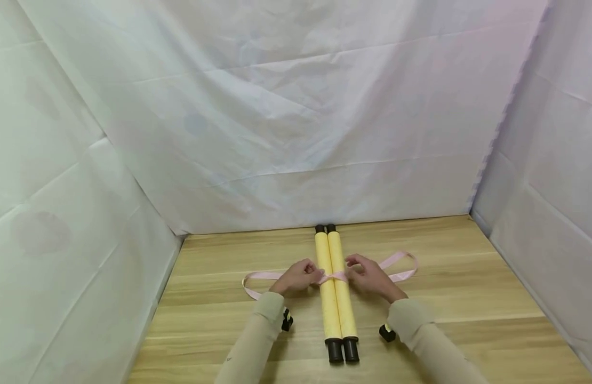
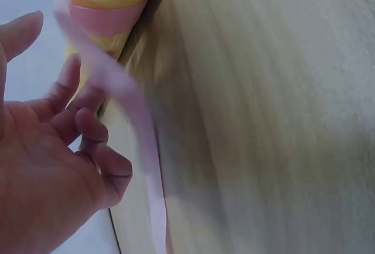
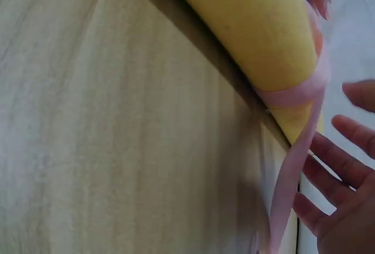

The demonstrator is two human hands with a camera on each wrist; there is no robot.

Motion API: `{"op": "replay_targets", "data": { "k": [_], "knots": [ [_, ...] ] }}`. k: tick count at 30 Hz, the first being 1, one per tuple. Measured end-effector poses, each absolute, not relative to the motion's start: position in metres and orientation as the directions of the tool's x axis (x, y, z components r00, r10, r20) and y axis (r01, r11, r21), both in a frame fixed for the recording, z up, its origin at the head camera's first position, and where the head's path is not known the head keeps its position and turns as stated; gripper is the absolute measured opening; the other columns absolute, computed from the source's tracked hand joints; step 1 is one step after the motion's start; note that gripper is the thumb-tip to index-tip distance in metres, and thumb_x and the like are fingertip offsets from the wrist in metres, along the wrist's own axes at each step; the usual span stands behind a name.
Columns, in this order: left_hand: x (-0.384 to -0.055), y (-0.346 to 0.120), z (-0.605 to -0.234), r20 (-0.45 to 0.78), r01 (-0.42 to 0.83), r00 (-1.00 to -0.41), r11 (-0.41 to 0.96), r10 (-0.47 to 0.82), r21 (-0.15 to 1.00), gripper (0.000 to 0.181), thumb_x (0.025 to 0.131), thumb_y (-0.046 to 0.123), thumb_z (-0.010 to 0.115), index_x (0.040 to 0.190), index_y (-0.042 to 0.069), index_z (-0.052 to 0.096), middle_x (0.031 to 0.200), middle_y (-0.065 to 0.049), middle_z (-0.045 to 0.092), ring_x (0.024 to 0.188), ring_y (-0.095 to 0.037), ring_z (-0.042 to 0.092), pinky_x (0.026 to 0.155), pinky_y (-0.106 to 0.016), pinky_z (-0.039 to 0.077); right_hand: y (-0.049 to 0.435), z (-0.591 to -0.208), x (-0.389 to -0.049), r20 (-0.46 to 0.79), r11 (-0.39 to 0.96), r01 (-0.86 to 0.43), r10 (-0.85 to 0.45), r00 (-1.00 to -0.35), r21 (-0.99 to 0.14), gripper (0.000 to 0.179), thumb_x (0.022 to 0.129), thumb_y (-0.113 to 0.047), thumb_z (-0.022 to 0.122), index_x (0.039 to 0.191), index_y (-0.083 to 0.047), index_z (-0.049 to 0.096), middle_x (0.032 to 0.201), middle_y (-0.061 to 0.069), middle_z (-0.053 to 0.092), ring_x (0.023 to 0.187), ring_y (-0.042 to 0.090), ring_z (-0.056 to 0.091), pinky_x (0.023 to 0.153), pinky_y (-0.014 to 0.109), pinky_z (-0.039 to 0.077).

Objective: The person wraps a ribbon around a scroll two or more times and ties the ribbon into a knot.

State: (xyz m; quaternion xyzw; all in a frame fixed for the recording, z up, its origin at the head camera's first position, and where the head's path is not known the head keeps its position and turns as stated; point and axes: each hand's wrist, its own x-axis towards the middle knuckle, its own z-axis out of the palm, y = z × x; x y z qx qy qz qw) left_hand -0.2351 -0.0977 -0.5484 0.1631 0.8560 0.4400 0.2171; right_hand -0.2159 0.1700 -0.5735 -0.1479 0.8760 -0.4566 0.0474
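Observation:
Two yellow tubes point(image 1: 338, 309) with black end caps lie side by side on the wooden table. A pink ribbon point(image 1: 336, 276) wraps around both near their middle and crosses on top. My left hand point(image 1: 300, 276) is just left of the tubes. Its thumb and fingers are apart in the left wrist view, with the ribbon point(image 2: 126, 90) running loose past the fingertips. At the right side is my right hand point(image 1: 370, 277). In the right wrist view its fingers point(image 3: 334, 160) are spread and relaxed, fingertips right at the hanging ribbon point(image 3: 290, 178).
Loops of ribbon lie on the wooden table point(image 1: 205, 314) on either side, the left loop point(image 1: 250, 285) and the right loop point(image 1: 408, 266). White cloth point(image 1: 286, 117) walls the back and both sides. Both wrists carry small black devices.

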Motion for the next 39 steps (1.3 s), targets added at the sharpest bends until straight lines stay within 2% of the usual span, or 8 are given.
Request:
{"op": "replay_targets", "data": {
  "k": [3, 5, 10, 14, 19, 23, 31, 39],
  "knots": [
    [-0.235, -0.096, -0.552, -0.230, 0.091, -0.849, 0.561, 0.476, 0.823, 0.032, 0.096, 0.042, 0.062, 0.092, 0.010, 0.065, 0.082, -0.004, 0.063, 0.069, -0.017, 0.057, 0.061, -0.029, 0.048, 0.169, -0.578, -0.216, 0.033, 0.512, -0.220, -0.349, -0.937, -0.830, 0.036, 0.099, -0.027, 0.061, 0.131, -0.011, 0.056, 0.116, 0.011, 0.064, 0.112, 0.032, 0.064, 0.094, 0.050, 0.051],
    [-0.235, -0.096, -0.554, -0.223, 0.113, -0.845, 0.569, 0.487, 0.815, 0.037, 0.096, 0.042, 0.063, 0.086, 0.006, 0.067, 0.074, -0.001, 0.060, 0.062, -0.013, 0.053, 0.057, -0.027, 0.045, 0.169, -0.580, -0.216, 0.035, 0.514, -0.230, -0.361, -0.932, -0.826, 0.034, 0.098, -0.029, 0.062, 0.127, -0.012, 0.058, 0.107, 0.006, 0.065, 0.103, 0.025, 0.066, 0.089, 0.045, 0.053],
    [-0.236, -0.100, -0.556, -0.155, 0.184, -0.835, 0.534, 0.528, 0.825, 0.047, 0.097, 0.038, 0.064, 0.076, -0.005, 0.063, 0.059, 0.007, 0.046, 0.053, -0.007, 0.039, 0.055, -0.023, 0.035, 0.172, -0.583, -0.217, 0.052, 0.536, -0.250, -0.357, -0.933, -0.807, 0.015, 0.096, -0.031, 0.065, 0.103, -0.018, 0.068, 0.079, -0.004, 0.059, 0.073, 0.010, 0.055, 0.068, 0.029, 0.047],
    [-0.237, -0.104, -0.558, -0.113, 0.213, -0.834, 0.504, 0.540, 0.837, 0.045, 0.098, 0.036, 0.063, 0.077, -0.004, 0.063, 0.060, 0.006, 0.048, 0.054, -0.006, 0.040, 0.057, -0.022, 0.037, 0.176, -0.586, -0.220, 0.065, 0.511, -0.274, -0.389, -0.919, -0.815, 0.020, 0.097, -0.032, 0.065, 0.085, -0.016, 0.069, 0.067, -0.004, 0.053, 0.061, 0.007, 0.046, 0.059, 0.024, 0.040],
    [-0.238, -0.110, -0.564, -0.115, 0.187, -0.836, 0.475, 0.537, 0.860, 0.044, 0.099, 0.036, 0.061, 0.082, -0.005, 0.066, 0.062, 0.002, 0.050, 0.054, -0.008, 0.040, 0.055, -0.023, 0.037, 0.182, -0.591, -0.224, 0.047, 0.460, -0.272, -0.443, -0.895, -0.845, 0.029, 0.099, -0.032, 0.063, 0.082, -0.009, 0.067, 0.067, -0.004, 0.053, 0.059, 0.004, 0.044, 0.055, 0.022, 0.039],
    [-0.239, -0.115, -0.571, -0.132, 0.159, -0.840, 0.472, 0.526, 0.867, 0.042, 0.099, 0.035, 0.060, 0.082, -0.002, 0.067, 0.062, 0.005, 0.046, 0.054, -0.008, 0.038, 0.054, -0.023, 0.035, 0.188, -0.590, -0.225, 0.034, 0.446, -0.261, -0.455, -0.890, -0.856, 0.034, 0.099, -0.032, 0.061, 0.080, -0.005, 0.064, 0.067, -0.004, 0.051, 0.058, 0.004, 0.044, 0.054, 0.022, 0.040],
    [-0.241, -0.120, -0.580, -0.142, 0.082, -0.867, 0.417, 0.478, 0.905, 0.041, 0.099, 0.034, 0.060, 0.083, -0.003, 0.066, 0.067, 0.004, 0.045, 0.059, -0.010, 0.037, 0.057, -0.024, 0.034, 0.200, -0.592, -0.226, -0.081, 0.312, -0.052, -0.399, -0.913, -0.949, 0.041, 0.097, -0.032, 0.064, 0.083, 0.005, 0.057, 0.064, 0.006, 0.049, 0.057, 0.011, 0.043, 0.053, 0.026, 0.040],
    [-0.240, -0.120, -0.584, -0.184, -0.004, -0.884, 0.387, 0.430, 0.922, 0.040, 0.099, 0.035, 0.061, 0.085, -0.002, 0.066, 0.065, 0.007, 0.041, 0.056, -0.009, 0.033, 0.052, -0.024, 0.029, 0.209, -0.600, -0.223, -0.109, 0.232, 0.030, -0.339, -0.934, -0.972, 0.041, 0.097, -0.033, 0.064, 0.082, 0.004, 0.054, 0.067, 0.009, 0.052, 0.058, 0.015, 0.043, 0.051, 0.027, 0.038]
  ]
}}
